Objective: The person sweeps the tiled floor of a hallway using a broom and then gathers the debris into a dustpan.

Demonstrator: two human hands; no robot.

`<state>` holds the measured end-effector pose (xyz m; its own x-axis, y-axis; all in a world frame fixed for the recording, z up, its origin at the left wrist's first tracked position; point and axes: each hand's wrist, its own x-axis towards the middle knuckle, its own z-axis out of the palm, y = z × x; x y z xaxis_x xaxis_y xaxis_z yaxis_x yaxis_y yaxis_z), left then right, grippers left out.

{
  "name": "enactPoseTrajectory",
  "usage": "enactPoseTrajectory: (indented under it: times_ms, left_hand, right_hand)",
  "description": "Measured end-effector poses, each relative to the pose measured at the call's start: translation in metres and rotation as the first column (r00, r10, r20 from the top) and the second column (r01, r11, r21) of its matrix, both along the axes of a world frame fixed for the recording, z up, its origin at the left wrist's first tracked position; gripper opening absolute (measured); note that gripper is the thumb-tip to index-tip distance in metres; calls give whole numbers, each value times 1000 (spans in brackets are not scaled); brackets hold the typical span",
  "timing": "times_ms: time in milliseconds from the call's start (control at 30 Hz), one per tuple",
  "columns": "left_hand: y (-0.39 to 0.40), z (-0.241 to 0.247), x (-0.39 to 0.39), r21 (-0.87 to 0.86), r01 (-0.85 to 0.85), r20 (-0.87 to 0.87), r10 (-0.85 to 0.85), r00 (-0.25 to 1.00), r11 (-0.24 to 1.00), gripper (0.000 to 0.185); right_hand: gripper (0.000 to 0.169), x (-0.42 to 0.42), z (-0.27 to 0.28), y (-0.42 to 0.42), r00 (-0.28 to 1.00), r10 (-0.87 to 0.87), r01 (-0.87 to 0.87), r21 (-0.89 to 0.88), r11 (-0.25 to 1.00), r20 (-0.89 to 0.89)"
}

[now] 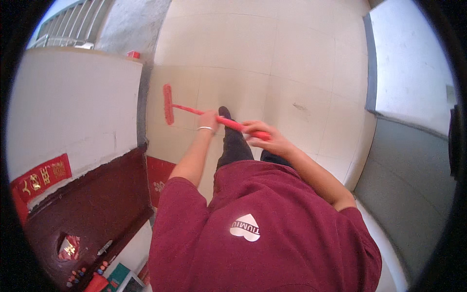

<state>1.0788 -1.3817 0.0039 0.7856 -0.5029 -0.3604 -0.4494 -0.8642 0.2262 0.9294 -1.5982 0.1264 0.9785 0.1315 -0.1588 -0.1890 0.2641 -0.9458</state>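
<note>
A red long-handled mop or broom (230,123) slants across in front of me. Its wide head (168,104) is over the tiled floor to the left; whether it is a bristle or fibre head is too blurred to tell. My left hand (209,121), with a pale bracelet at the wrist, grips the handle about midway along. Closer to my body, my right hand (268,138) is wrapped around the thick grip near the handle's end. Both hands are slightly blurred. Below the handle, my dark shoe (224,111) points forward on the floor.
Pale floor tiles (303,47) stretch ahead, with a dark smudge (300,107) on the right. A white wall (80,98) and a dark red door (98,204) stand on the left. A grey panel (401,182) is on the right. A small red box (133,54) sits on the left ledge.
</note>
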Motion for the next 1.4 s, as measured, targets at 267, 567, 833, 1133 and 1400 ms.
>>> enactPoseTrajectory:
  times_ms: [267,567,833,1133,1400]
  left_hand:
    - [108,-50,133,-185,-228,-57,221,974,956,15]
    - [-99,26,154,-599,41,-233,-223,947,800,19]
    - [-100,91,238,-541,106,-188,-242,952,835,10]
    - [-16,-27,445,-197,32,47,-23,999,980,11]
    - [-88,-88,504,-116,244,-108,-257,960,963,15]
  right_hand:
    - [18,179,-14,123,996,-58,65,-116,991,64]
    - [12,226,147,66,870,-492,410,-588,697,23]
    - [4,278,173,54,854,-512,481,-508,714,90]
    - [14,449,-4,52,963,-142,202,-270,941,227]
    - [14,497,-32,-6,921,-283,381,-457,804,268]
